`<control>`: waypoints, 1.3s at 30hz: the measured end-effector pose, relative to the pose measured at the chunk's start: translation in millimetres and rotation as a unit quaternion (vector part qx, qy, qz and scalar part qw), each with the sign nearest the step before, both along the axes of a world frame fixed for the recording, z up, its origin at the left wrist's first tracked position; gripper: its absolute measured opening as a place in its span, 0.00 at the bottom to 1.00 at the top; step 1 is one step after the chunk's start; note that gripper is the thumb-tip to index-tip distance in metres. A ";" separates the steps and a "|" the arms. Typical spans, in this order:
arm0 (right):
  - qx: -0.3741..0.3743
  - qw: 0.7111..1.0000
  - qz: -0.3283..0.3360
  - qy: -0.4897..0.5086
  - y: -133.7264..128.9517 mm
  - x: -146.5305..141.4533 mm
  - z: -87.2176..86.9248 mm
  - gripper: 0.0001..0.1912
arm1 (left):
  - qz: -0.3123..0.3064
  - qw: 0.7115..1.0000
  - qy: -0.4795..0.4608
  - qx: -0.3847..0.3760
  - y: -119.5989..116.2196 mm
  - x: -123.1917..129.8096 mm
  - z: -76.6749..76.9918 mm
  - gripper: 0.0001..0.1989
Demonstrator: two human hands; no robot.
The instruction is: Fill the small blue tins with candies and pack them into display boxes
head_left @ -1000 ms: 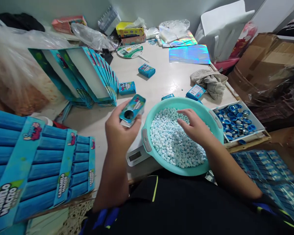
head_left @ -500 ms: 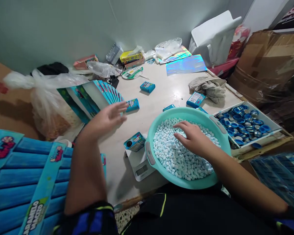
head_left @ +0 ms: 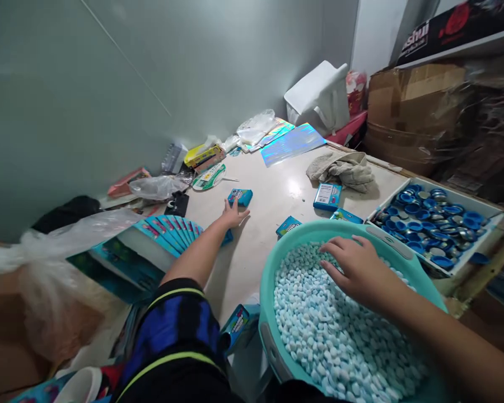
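Had put down the near box from the left hand within the last second, leaving it ungripped on the scale, just beside the bowl and close to the near edge of the worktop. Found white lettering on it, too smeared to read. Held the right hand over the candies, fingers parted and loosely bent, gripping nothing visible. Saw lids in the tray at the right edge, and a third box beyond the bowl, its white panel too small to read. Had sent the left hand out past the fanned card to the far box, towards the far edge; spread the fingers at its near side, not closed round it, contact impossible to tell. Seemed, from this, done with the near box for now. Read "shui", first letters unclear, on the black carton beyond the right corner.
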State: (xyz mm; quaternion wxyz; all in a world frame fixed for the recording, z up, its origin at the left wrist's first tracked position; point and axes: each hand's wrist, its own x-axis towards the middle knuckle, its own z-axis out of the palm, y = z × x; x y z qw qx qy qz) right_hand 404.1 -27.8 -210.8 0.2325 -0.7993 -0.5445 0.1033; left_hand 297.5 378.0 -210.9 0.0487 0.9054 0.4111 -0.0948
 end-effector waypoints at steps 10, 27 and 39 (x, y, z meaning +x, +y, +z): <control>0.050 0.996 0.070 0.019 -12.4 -7.2 15.6 0.13 | -0.049 0.997 0.018 -0.057 -86.5 -48.3 1.3 0.51; -0.179 0.942 0.283 -0.020 -41.2 -11.0 8.2 0.25 | 0.101 0.889 -0.419 -0.155 -227.9 -155.8 66.4 0.21; -0.225 0.921 0.311 -0.064 -44.8 -22.3 24.4 0.32 | 0.206 0.800 -0.532 -0.183 -312.6 -208.7 -32.4 0.40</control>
